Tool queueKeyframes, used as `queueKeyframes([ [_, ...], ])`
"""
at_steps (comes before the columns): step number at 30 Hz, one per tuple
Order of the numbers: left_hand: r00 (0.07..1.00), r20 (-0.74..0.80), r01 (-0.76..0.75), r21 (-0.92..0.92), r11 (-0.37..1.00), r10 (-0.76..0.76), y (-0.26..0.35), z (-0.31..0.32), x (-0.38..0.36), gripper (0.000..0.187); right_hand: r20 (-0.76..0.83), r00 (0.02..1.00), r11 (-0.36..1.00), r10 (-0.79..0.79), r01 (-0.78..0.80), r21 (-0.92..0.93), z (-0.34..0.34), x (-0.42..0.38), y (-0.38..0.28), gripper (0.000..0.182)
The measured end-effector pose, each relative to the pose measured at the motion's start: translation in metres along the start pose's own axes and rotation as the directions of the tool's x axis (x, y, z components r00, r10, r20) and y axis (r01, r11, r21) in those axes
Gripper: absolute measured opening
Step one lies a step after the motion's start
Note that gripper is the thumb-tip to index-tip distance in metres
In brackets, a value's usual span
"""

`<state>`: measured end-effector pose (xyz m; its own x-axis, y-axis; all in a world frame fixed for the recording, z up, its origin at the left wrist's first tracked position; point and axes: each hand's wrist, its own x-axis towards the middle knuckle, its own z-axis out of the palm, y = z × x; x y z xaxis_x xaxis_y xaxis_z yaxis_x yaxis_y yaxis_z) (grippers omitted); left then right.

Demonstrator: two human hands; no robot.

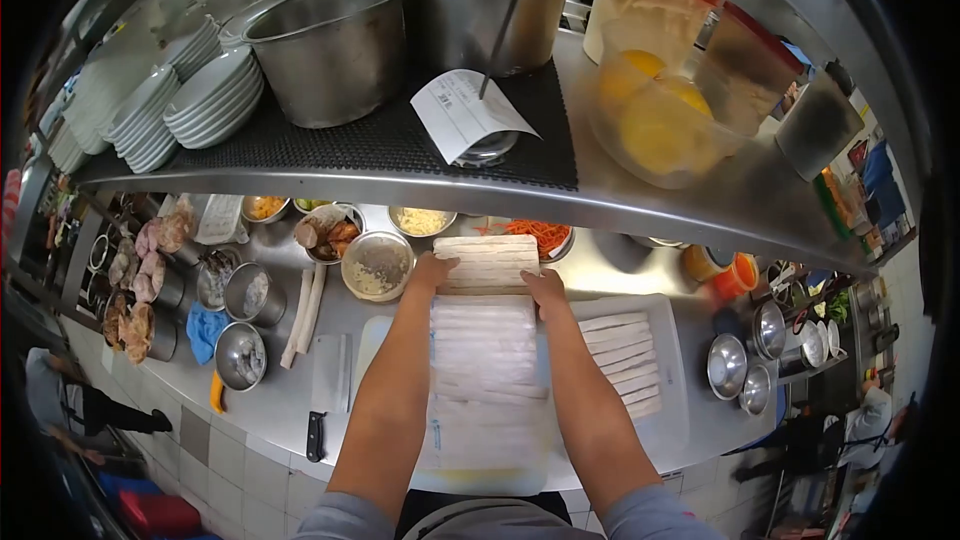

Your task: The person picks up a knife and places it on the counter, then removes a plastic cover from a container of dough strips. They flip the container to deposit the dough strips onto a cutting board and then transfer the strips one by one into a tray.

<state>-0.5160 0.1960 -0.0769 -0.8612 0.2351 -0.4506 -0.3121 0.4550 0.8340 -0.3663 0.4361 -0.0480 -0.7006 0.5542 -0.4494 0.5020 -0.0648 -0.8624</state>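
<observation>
My left hand (pixel 433 272) and my right hand (pixel 545 290) grip opposite sides of a flat row of pale sticks (pixel 487 264), thumbs on top, other fingers mostly hidden. Just below, nearer my body, lies a longer row of whitish sticks under clear plastic film (pixel 484 350), on a pale cutting board (pixel 372 340). To the right of my right forearm, a translucent tray (pixel 672 340) holds more pale strips (pixel 618 355). A cleaver (pixel 332 372) and two long pale sticks (pixel 305 315) lie left of my left forearm.
A steel shelf (pixel 330 186) spans above the hands, carrying metal pots (pixel 335 55), stacked white dishes (pixel 215 100) and a clear tub with yellow contents (pixel 655 130). Bowls of shredded carrot (pixel 540 236) and shredded yellow food (pixel 420 221) stand behind. Steel bowls (pixel 727 365) sit right.
</observation>
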Motion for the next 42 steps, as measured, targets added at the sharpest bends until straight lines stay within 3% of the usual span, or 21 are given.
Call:
queueKeyframes([
  [4, 0.992, -0.116, -0.058, -0.027, 0.998, 0.054, -0.017, 0.016, 0.023, 0.069, 0.158, 0.974, 0.983, 0.162, -0.173, 0.057, -0.008, -0.015, -0.024, 0.059],
  [6, 0.959, -0.265, -0.183, -0.313, 0.932, 0.099, 0.008, 0.018, -0.011, 0.068, 0.136, 0.982, 0.989, 0.134, -0.141, 0.038, -0.006, -0.028, -0.03, 0.052],
  [8, 0.965, -0.205, -0.223, -0.326, 0.919, 0.162, 0.037, 0.002, -0.052, 0.065, 0.122, 0.987, 0.994, 0.105, -0.108, 0.021, -0.005, -0.02, -0.02, 0.047],
  [10, 0.963, -0.148, -0.263, -0.335, 0.905, 0.225, 0.046, -0.011, -0.069, 0.062, 0.235, 0.97, 0.971, -0.061, 0.003, 0.238, -0.003, 0.013, 0.01, 0.054],
  [13, 0.936, 0.012, -0.307, -0.462, 0.832, 0.352, 0.055, -0.024, -0.083, 0.055, 0.219, 0.975, 0.925, 0.04, -0.118, 0.36, -0.007, 0.006, -0.003, 0.07],
  [16, 0.81, -0.047, -0.564, -0.336, 0.754, 0.585, 0.068, -0.038, -0.134, 0.05, 0.247, 0.969, 0.832, -0.025, -0.117, 0.543, -0.015, -0.019, -0.022, 0.08],
  [18, 0.792, -0.014, -0.608, 0.07, 0.791, 0.611, 0.072, -0.055, -0.188, 0.042, 0.278, 0.959, 0.793, -0.056, -0.126, 0.595, -0.026, -0.064, -0.052, 0.079],
  [20, 0.567, 0.056, -0.784, 0.341, 0.518, 0.822, 0.054, -0.067, -0.236, 0.036, 0.312, 0.946, 0.75, -0.084, -0.147, 0.645, -0.035, -0.096, -0.068, 0.078],
  [21, 0.572, 0.059, -0.782, 0.339, 0.522, 0.818, 0.054, -0.073, -0.262, 0.036, 0.395, 0.889, 0.724, -0.234, -0.112, 0.681, -0.045, -0.108, -0.064, 0.076],
  [22, 0.452, 0.212, -0.853, 0.389, 0.349, 0.867, 0.055, -0.078, -0.29, 0.037, 0.464, 0.804, 0.693, -0.373, -0.091, 0.715, -0.056, -0.119, -0.058, 0.073],
  [23, 0.327, 0.364, -0.899, 0.406, 0.167, 0.872, 0.047, -0.077, -0.311, 0.039, 0.504, 0.784, 0.726, -0.362, -0.102, 0.68, -0.066, -0.129, -0.054, 0.057],
  [26, 0.275, 0.425, -0.907, 0.412, 0.085, 0.862, -0.012, -0.071, -0.357, 0.047, 0.558, 0.746, 0.871, -0.364, 0.062, 0.487, -0.082, -0.185, -0.049, 0.043],
  [28, 0.34, 0.408, -0.876, 0.466, 0.127, 0.847, -0.065, -0.063, -0.389, 0.057, 0.571, 0.774, 0.927, -0.272, 0.051, 0.372, -0.088, -0.222, -0.038, 0.045],
  [30, 0.399, 0.396, -0.845, 0.509, 0.163, 0.827, -0.083, -0.056, -0.417, 0.067, 0.639, 0.689, 0.938, -0.342, 0.29, 0.19, -0.09, -0.245, -0.019, 0.047],
  [31, 0.561, 0.461, -0.771, 0.592, 0.232, 0.688, -0.078, -0.055, -0.435, 0.078, 0.649, 0.68, 0.938, -0.342, 0.29, 0.19, -0.092, -0.25, -0.014, 0.047],
  [32, 0.699, 0.494, -0.683, 0.675, 0.279, 0.517, -0.078, -0.051, -0.448, 0.089, 0.67, 0.629, 0.846, -0.395, 0.533, -0.001, -0.094, -0.254, -0.011, 0.047],
  [33, 0.733, 0.492, -0.667, 0.653, 0.358, 0.469, -0.08, -0.046, -0.452, 0.098, 0.701, 0.569, 0.663, -0.43, 0.726, -0.183, -0.097, -0.258, -0.012, 0.046],
  [36, 0.78, 0.485, -0.625, 0.642, 0.444, 0.396, -0.082, -0.041, -0.468, 0.095, 0.79, 0.529, 0.709, -0.31, 0.682, -0.178, -0.103, -0.252, -0.029, 0.041],
  [37, 0.774, 0.488, -0.631, 0.646, 0.429, 0.404, -0.082, -0.041, -0.468, 0.092, 0.785, 0.453, 0.632, -0.422, 0.768, -0.103, -0.103, -0.234, -0.021, 0.038],
  [39, 0.788, 0.453, -0.613, 0.638, 0.466, 0.416, -0.083, -0.035, -0.473, 0.091, 0.761, 0.545, 0.756, -0.352, 0.645, -0.112, -0.103, -0.192, -0.023, 0.036],
  [42, 0.804, 0.416, -0.591, 0.641, 0.49, 0.425, -0.073, -0.021, -0.488, 0.088, 0.53, 0.703, 0.681, -0.473, 0.674, -0.285, -0.089, -0.122, -0.043, 0.037],
])
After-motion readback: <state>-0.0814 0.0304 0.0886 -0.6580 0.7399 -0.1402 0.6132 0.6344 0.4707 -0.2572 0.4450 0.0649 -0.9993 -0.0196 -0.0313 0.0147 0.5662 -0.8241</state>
